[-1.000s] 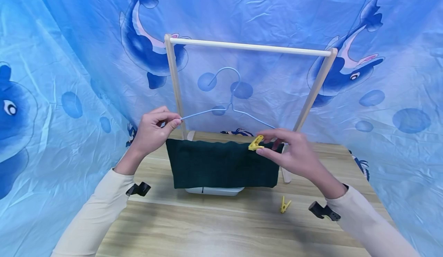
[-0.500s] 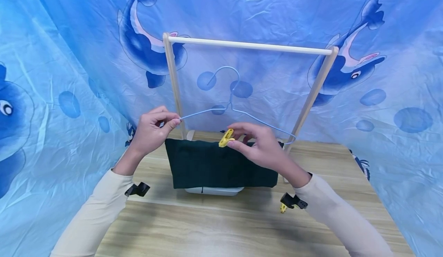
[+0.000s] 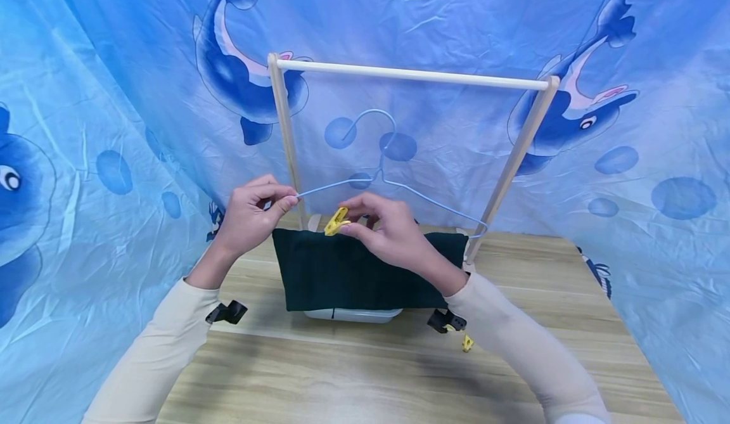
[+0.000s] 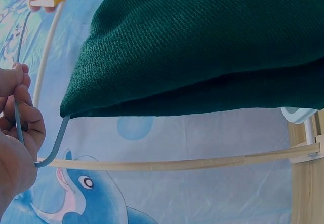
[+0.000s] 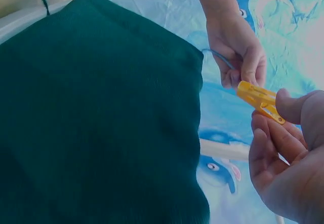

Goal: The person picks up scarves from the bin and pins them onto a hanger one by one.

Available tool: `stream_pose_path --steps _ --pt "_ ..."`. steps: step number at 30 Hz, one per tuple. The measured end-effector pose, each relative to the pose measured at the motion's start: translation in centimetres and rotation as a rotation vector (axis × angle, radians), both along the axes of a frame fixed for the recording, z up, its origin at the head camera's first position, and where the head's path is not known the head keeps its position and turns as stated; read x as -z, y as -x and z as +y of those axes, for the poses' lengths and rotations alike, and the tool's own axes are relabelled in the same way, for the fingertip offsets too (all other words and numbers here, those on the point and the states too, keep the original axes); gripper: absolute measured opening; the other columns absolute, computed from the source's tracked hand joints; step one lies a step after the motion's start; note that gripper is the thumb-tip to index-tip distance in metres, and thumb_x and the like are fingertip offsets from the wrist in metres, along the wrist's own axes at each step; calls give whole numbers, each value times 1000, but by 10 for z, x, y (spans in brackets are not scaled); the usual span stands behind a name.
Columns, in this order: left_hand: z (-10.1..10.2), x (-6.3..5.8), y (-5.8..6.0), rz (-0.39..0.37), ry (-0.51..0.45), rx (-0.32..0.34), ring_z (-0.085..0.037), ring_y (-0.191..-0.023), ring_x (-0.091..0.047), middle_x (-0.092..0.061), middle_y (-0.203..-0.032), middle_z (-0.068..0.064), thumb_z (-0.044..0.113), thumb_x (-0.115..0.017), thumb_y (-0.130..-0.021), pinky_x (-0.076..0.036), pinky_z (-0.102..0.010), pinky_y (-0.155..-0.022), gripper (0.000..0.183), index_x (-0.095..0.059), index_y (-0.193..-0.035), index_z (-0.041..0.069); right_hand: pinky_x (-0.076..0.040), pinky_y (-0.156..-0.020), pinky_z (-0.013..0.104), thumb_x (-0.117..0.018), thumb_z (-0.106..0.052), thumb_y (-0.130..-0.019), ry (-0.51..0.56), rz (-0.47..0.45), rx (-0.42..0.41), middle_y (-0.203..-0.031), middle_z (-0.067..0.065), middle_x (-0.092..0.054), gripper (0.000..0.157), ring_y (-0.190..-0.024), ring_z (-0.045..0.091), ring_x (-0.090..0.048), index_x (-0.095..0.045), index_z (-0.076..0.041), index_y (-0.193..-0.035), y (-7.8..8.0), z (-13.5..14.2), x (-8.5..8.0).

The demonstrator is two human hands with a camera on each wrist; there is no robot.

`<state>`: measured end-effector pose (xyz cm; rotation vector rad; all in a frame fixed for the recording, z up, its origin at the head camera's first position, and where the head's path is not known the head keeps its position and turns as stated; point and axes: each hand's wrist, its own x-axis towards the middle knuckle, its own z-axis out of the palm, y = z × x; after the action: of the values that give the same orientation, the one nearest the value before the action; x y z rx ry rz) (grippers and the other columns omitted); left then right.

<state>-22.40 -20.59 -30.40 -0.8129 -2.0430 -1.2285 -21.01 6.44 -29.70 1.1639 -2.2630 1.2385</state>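
**Peg poised at the cloth's top edge, not yet clipped**

A spare yellow peg [image 3: 467, 343] lies on the table [image 3: 353, 379], partly hidden below the right forearm. Above it, the dark green cloth [image 3: 342, 272] drapes the blue hanger [image 3: 393, 186]. The right hand [image 3: 388, 234] pinches a yellow clothespin [image 3: 336, 221] at the cloth's top left; the left hand [image 3: 251, 218] pinches the hanger's end. The wooden rack [image 3: 410, 77] stands behind, with nothing hanging on its rail.

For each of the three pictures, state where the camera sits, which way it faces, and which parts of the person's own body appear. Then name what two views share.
Head: worn high, facing forward and down at the wooden rack; both hands and sleeves show.
Left wrist: low, looking up past the left hand gripping the blue hanger under the green cloth.
Right wrist: beside the cloth, facing the right hand pinching the yellow clothespin; the left hand shows beyond.
Shared: cloth and clothespin appear in all views.
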Motion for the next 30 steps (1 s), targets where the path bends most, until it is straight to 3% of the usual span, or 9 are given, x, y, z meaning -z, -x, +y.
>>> stream_pose_path --steps 12,22,30 --pt "-2 -1 1 2 23 -4 -12 -62 -40 -53 -71 1 -7 -73 -90 -31 -25 -55 10 -80 -92 0 -47 -54 25 -78 -14 -92 77 -6 7 -91 2 -77 15 -62 11 -59 -77 -4 -103 14 -44 5" --pt "-2 -1 1 23 8 21 -12 -61 -39 -51 -70 1 -10 -73 -88 -30 -25 -55 12 -79 -92 -1 -48 -54 22 -79 -12 -90 80 33 20 -87 3 -78 11 -67 5 -65 -80 -3 -97 23 -64 11" --pt "-1 -1 1 31 1 35 -12 -61 -40 -54 -70 0 -10 -73 -88 -30 -25 -55 13 -80 -91 1 -53 -63 18 -76 -11 -93 18 -6 10 -92 5 -79 12 -79 8 -72 -80 -1 -99 26 -74 9"
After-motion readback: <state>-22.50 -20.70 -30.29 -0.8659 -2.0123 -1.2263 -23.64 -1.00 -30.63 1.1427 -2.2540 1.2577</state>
